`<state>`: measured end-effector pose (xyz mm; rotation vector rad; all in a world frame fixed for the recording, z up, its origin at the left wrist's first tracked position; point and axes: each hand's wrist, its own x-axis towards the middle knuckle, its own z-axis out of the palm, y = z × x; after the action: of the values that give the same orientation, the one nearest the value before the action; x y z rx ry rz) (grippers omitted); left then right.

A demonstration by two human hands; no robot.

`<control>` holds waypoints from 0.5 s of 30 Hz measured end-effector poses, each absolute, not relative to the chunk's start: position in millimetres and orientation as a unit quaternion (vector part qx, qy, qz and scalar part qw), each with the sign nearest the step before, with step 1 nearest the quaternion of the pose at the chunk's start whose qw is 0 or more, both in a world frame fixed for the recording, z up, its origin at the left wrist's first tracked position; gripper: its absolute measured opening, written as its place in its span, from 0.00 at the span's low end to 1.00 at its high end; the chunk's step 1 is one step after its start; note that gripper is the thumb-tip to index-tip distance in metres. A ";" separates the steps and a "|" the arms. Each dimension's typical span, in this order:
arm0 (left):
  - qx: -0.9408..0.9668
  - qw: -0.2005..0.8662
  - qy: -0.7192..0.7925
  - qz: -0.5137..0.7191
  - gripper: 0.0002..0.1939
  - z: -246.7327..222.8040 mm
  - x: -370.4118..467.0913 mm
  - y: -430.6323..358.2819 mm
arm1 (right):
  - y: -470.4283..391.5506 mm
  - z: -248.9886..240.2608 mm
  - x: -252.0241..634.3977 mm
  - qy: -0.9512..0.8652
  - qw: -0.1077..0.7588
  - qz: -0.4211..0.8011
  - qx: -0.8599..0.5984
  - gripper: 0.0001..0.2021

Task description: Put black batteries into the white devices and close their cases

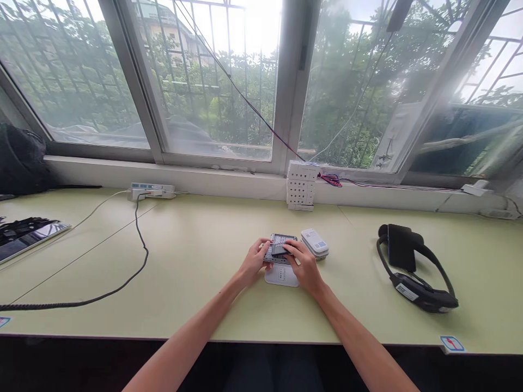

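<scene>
My left hand [254, 260] grips the left side of a small electronic device [268, 258] with its inside exposed, held just above the table. A dark flat battery with pale digits [279, 248] lies tilted over the device's open face. My right hand [305, 265] is closed on the battery's right end, fingers bent over it. Whether the battery is seated or only touching the device, I cannot tell. Under both hands, a white cover with a printed label [281, 276] lies on the table. Just right of my right hand sits a stack of white rounded devices [314, 243].
A black headset [425, 294] with a dark phone-like slab lies to the right. White perforated blocks [301, 185] stand against the sill. At left are a power strip [152, 190], a black cable [144, 261] and a glossy flat device [35, 239]. The table's front edge runs below my forearms.
</scene>
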<state>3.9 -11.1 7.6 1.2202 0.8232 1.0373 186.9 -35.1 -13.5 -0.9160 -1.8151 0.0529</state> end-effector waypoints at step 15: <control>0.558 0.600 0.377 0.432 0.23 6.6 -1.6 -12.2 | -42.2 -7.5 183.7 -0.770 0.510 0.037 -0.382 0.18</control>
<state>-1.6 -12.2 6.6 1.2925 0.8731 1.0018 183.7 -42.2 -7.5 -0.9199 -1.8542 0.0884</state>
